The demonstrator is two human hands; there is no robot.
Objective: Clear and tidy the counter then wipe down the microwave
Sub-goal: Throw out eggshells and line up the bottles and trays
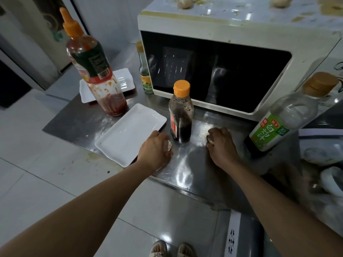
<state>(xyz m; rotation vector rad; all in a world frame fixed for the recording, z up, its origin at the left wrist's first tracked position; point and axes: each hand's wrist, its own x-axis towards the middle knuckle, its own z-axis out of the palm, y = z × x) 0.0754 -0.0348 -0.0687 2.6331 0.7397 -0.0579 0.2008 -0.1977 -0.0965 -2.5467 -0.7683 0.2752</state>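
Resting hands: both lie on the steel counter (187,164) in front of the microwave (222,58), one on each side of the dark sauce bottle (181,115).
Left hand: the left hand (155,153) has its fingers curled round a small pale scrap (168,145) that peeks out by the thumb; its knuckles touch the near corner of the white tray (130,132).
Right hand: the right hand (220,143) is knuckles up with the fingers bent under onto the counter; a pale bit shows at the fingertips, but I cannot tell whether it is pinched or only touched.
Counter: pale crumbs (202,131) lie just beyond the right hand.
Dark sauce bottle: upright, orange cap, between the hands and just before the microwave door.
Red sauce bottle: the big red sauce bottle (96,71) with an orange nozzle stands at the left, behind the white tray and in front of a second tray (122,80).
Small bottle: a small bottle (145,71) with a yellow-green label stands against the left edge of the microwave.
Vinegar bottle: a clear vinegar bottle (285,115) with a green label stands at the right, near the microwave's right corner.
Microwave: door closed; its top carries yellowish smears and pale scraps.
Far right: bowls (332,180) sit blurred at the edge.
Floor: sandalled feet (172,249) on white tiles.
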